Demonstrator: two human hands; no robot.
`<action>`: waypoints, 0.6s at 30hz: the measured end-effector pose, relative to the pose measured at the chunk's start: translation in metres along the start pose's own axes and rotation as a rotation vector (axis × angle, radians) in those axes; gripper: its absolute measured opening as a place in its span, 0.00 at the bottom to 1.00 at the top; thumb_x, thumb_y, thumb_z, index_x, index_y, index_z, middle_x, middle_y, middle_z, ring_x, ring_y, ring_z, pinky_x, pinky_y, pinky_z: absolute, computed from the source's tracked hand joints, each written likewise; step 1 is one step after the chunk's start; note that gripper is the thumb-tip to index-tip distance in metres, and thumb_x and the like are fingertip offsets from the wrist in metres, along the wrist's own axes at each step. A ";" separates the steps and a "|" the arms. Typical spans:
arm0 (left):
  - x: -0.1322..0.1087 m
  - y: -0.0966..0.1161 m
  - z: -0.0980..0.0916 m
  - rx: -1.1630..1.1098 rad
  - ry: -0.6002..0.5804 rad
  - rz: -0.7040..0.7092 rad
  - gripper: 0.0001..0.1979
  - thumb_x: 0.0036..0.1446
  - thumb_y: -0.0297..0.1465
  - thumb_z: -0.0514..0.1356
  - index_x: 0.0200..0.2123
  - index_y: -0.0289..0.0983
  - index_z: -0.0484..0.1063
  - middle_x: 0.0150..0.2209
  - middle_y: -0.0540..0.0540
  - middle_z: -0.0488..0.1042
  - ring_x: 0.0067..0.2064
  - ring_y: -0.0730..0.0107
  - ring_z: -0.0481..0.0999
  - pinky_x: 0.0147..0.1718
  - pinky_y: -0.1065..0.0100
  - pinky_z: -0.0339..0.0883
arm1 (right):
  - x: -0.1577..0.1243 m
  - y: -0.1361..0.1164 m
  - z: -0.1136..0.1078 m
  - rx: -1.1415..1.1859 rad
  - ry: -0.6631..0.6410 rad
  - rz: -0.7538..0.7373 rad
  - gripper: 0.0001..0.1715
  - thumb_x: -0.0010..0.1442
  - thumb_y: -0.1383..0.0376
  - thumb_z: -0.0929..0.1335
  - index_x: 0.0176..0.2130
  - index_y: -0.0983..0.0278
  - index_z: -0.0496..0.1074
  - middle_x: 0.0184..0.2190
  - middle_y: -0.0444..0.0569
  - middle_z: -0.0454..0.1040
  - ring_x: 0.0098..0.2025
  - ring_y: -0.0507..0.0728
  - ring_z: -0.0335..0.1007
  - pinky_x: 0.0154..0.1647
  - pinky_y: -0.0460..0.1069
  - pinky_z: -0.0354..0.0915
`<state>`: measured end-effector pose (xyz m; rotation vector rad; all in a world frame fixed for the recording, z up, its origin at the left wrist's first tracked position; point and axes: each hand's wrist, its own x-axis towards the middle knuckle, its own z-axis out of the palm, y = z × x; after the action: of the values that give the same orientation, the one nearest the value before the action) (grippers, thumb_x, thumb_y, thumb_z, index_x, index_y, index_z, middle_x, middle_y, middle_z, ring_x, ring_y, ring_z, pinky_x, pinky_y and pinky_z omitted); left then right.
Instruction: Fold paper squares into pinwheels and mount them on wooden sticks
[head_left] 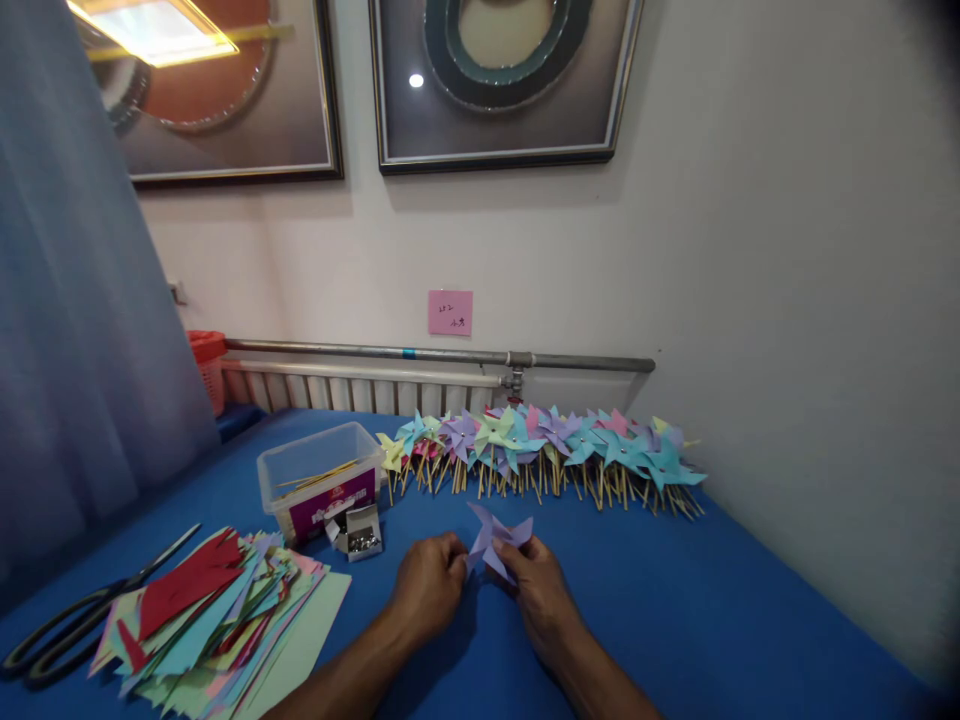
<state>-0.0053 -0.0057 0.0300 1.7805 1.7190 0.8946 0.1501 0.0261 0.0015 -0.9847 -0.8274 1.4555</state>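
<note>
In the hands: a purple pinwheel [495, 535] made of paper, held just above the blue desk [712, 620], near the front and in the middle.
Left hand [429, 580]: the fingers are curled in, and the fingertips pinch the left side of the purple pinwheel.
Right hand [541, 590]: the fingers are bent and pinch the right side of the purple pinwheel.
Pinwheel points: they stick up and out above both hands.
Behind the hands: a long row of pinwheels [547, 445] on sticks lies along the back of the desk, well apart from the hands.
Left of the hands: a small box of pins [358, 532] sits near the left hand. It is just beside a clear box [319, 480] with thin sticks inside.
Far left: a pile of coloured paper [225, 620] has scissors [75, 615] lying beside it.
Open room: there is bare blue desk to the right of the right hand, and more between the hands and the row of pinwheels.
Edges: a white wall [810, 350] runs along the right side of the desk, and a curtain [75, 350] hangs at the left side.
</note>
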 end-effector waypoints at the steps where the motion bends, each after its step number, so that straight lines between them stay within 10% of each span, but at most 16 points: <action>1: 0.000 0.000 0.000 -0.003 0.003 -0.001 0.11 0.57 0.24 0.54 0.31 0.36 0.76 0.28 0.48 0.76 0.32 0.68 0.73 0.32 0.69 0.55 | -0.001 -0.001 0.000 0.004 0.002 0.004 0.22 0.40 0.58 0.81 0.36 0.63 0.79 0.33 0.47 0.82 0.35 0.58 0.77 0.39 0.51 0.72; 18: 0.001 -0.001 -0.001 -0.016 -0.015 0.017 0.11 0.57 0.23 0.54 0.27 0.35 0.74 0.25 0.49 0.73 0.30 0.70 0.69 0.31 0.70 0.53 | 0.001 0.002 -0.002 -0.014 -0.026 -0.023 0.22 0.41 0.58 0.80 0.36 0.63 0.79 0.32 0.47 0.82 0.35 0.58 0.77 0.38 0.50 0.70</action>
<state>-0.0067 -0.0048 0.0305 1.7897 1.6852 0.8969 0.1511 0.0263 -0.0018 -0.9661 -0.8660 1.4471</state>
